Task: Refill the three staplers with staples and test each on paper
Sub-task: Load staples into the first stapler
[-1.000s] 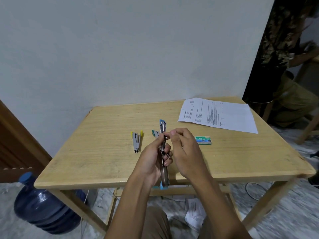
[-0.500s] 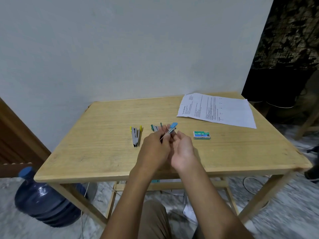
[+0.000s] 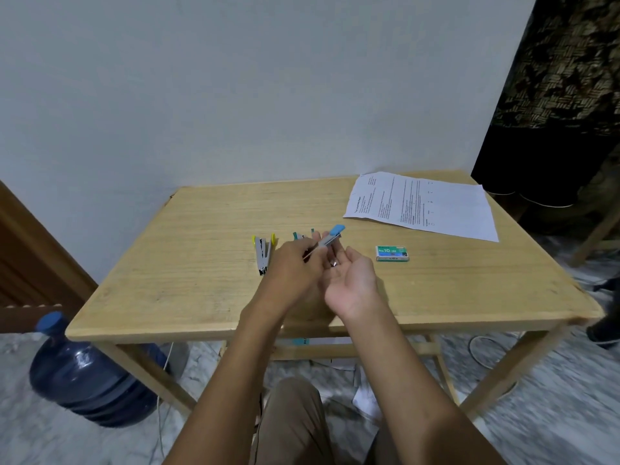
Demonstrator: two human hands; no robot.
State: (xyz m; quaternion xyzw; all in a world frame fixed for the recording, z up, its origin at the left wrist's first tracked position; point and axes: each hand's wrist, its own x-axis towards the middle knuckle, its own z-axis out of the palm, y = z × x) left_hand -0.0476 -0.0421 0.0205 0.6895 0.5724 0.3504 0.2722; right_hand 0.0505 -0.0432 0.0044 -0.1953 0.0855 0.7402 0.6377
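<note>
My left hand (image 3: 295, 263) grips a blue-tipped stapler (image 3: 330, 238) over the middle of the wooden table (image 3: 201, 263), its blue end pointing up and to the right. My right hand (image 3: 352, 276) lies palm up just right of it, fingers apart, with a small metal piece (image 3: 333, 263) near the fingertips. A yellow-tipped stapler (image 3: 262, 251) lies open on the table to the left. A green-tipped stapler (image 3: 298, 235) shows partly behind my left hand. The green staple box (image 3: 392, 253) rests to the right. A printed paper sheet (image 3: 422, 206) lies at the far right corner.
A blue water jug (image 3: 87, 374) stands on the floor at the table's left. Loose papers (image 3: 365, 394) lie on the floor beneath the table. A person in a dark patterned shirt (image 3: 570, 78) is at the far right. A cable (image 3: 483, 350) runs on the floor.
The blue stapler went from upright in both hands to tilted right in my left hand. My right hand let go and turned palm up. The camera view shifted back.
</note>
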